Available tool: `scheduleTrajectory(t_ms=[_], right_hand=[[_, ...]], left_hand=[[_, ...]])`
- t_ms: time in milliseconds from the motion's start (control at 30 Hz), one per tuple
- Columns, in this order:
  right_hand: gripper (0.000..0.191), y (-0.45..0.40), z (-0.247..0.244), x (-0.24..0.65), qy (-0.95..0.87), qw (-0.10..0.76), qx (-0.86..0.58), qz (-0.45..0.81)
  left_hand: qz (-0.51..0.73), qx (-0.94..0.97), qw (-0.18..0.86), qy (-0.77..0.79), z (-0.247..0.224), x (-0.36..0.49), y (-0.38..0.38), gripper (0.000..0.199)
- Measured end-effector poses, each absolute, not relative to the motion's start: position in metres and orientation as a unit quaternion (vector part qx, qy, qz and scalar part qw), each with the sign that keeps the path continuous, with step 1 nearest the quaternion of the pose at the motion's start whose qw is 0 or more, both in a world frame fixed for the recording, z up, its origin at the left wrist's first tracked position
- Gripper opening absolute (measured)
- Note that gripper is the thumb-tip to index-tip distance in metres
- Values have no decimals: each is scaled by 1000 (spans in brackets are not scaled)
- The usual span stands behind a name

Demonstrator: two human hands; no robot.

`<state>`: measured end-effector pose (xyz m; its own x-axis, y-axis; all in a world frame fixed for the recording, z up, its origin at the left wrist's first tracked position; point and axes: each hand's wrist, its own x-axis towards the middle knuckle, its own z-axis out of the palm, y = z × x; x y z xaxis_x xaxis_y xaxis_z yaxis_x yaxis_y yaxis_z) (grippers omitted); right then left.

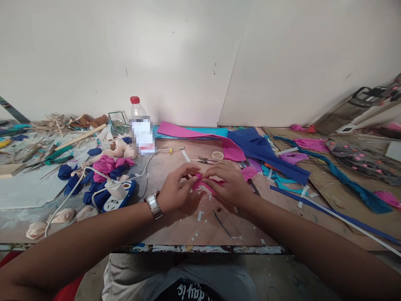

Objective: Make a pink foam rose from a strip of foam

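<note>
A small piece of pink crepe paper, gathered at one end, is pinched between my two hands above the middle of the table. My left hand, with a metal watch on its wrist, grips the gathered end with thumb and fingers. My right hand holds the same paper from the right, and a pink strip trails beneath its fingers. Just beyond my hands are a cream tape ring and small dark scissors.
Left lie a blue-white power strip with cables, pink paper flowers, shells and pliers. A red-capped bottle stands behind a phone. Blue sheets, a white rod and cardboard lie right.
</note>
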<state>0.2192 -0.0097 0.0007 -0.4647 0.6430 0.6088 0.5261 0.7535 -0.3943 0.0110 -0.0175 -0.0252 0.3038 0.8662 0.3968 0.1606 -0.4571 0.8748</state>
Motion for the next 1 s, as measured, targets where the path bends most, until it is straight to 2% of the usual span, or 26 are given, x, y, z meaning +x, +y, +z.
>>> scheduleTrajectory(t_ms=[333,500,700,1000], right_hand=[[10,-11,-2,220,-856,369,-353,80],[6,-9,-5,220,-868,349,-347,63],[4,-10,-2,220,-868,358,-339,52],[8,-12,0,219,-860,370,-344,73]], left_hand=[[443,741,348,365,-22,9,-20,24],[448,730,354,374,-22,9,-18,22],[447,725,356,384,-22,9,-18,17],[433,741,358,368,-21,9,-21,21]])
